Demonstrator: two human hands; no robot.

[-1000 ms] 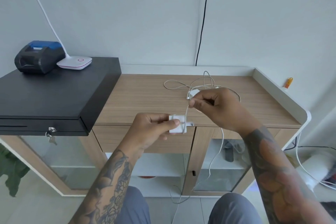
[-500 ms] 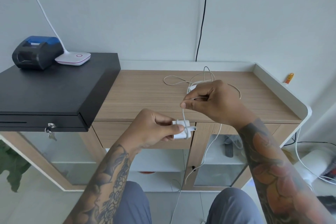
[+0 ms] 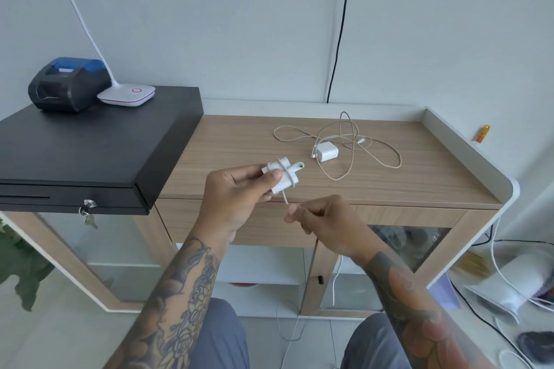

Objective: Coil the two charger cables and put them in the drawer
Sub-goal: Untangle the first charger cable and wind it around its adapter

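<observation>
Black cash drawer box (image 3: 90,144) at left of frame, key (image 3: 89,213) hanging in its front lock; dark receipt printer (image 3: 67,84) with blue lid and white lamp base (image 3: 127,96) on top, upper left. Wood-grain table (image 3: 239,144) across centre, closed drawer front (image 3: 263,231) beneath the edge, glass cabinet doors below. Left hand (image 3: 236,201) at centre frame, thumb and fingers clamped on white charger plug (image 3: 281,177), cable wound around it. Short taut run of cable (image 3: 284,198) down from plug to right hand (image 3: 326,225), just right of and below the left, fingertips pinched on it. Rest of that cable dangling below the right wrist toward the floor, lower centre. Second charger (image 3: 326,151), white block, lying on table right of centre, its beige cable (image 3: 359,153) sprawled uncoiled in loose loops around it. Black wire (image 3: 341,24) running down the wall above. Orange item (image 3: 482,132) beyond table's right rim. White cords and white appliance (image 3: 518,284) on floor, lower right.
</observation>
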